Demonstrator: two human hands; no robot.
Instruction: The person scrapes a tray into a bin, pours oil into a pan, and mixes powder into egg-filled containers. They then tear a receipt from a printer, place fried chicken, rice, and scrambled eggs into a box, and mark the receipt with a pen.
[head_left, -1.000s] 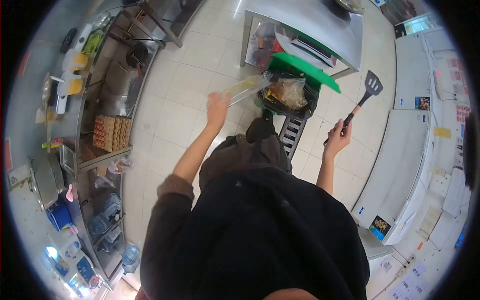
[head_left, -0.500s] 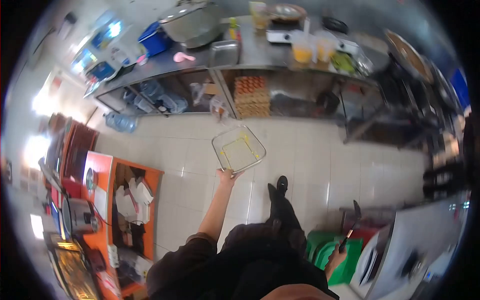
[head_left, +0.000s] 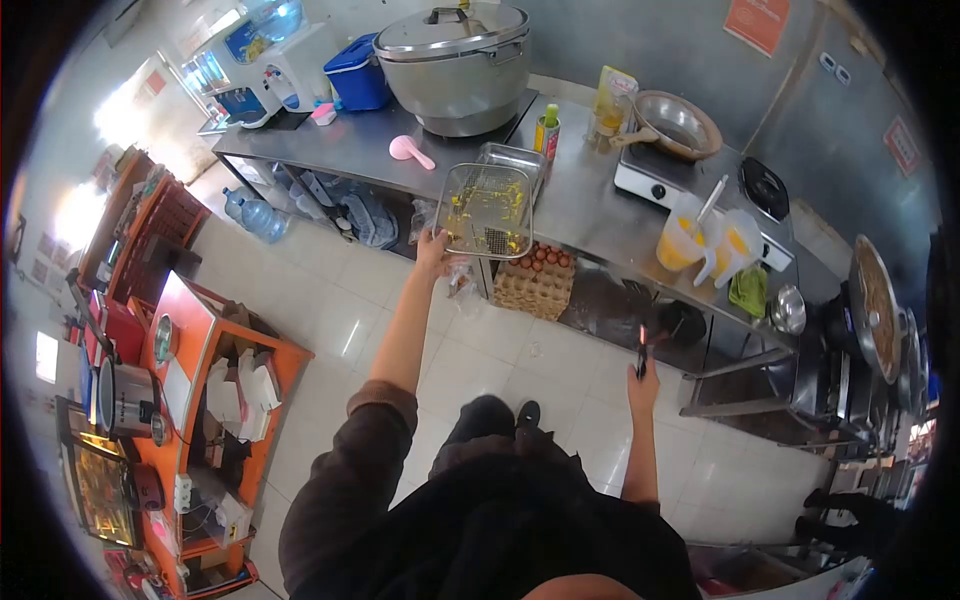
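My left hand point(head_left: 436, 256) grips the near left corner of a wire-mesh basket point(head_left: 487, 208) with yellow bits stuck to it. The basket is held up in front of the steel counter's edge and overlaps a metal tray point(head_left: 520, 162) there. My right hand point(head_left: 643, 378) is closed round the dark handle of a utensil point(head_left: 642, 347), which points away from me; its far end is hard to make out. Below the counter, egg trays point(head_left: 534, 285) with brown eggs show just beyond the basket.
The steel counter point(head_left: 590, 215) bears a large lidded pot point(head_left: 455, 75), a pink scoop point(head_left: 411, 151), a pan point(head_left: 677, 125) on a stove and jugs point(head_left: 682, 235) of yellow liquid. An orange shelf unit point(head_left: 262, 440) stands at left. Water bottles point(head_left: 256, 214) are on the floor.
The view has turned and come closer to the counter. The basket in my left hand is now at the counter's edge. My right hand has moved forward with the utensil, away from the green bins.
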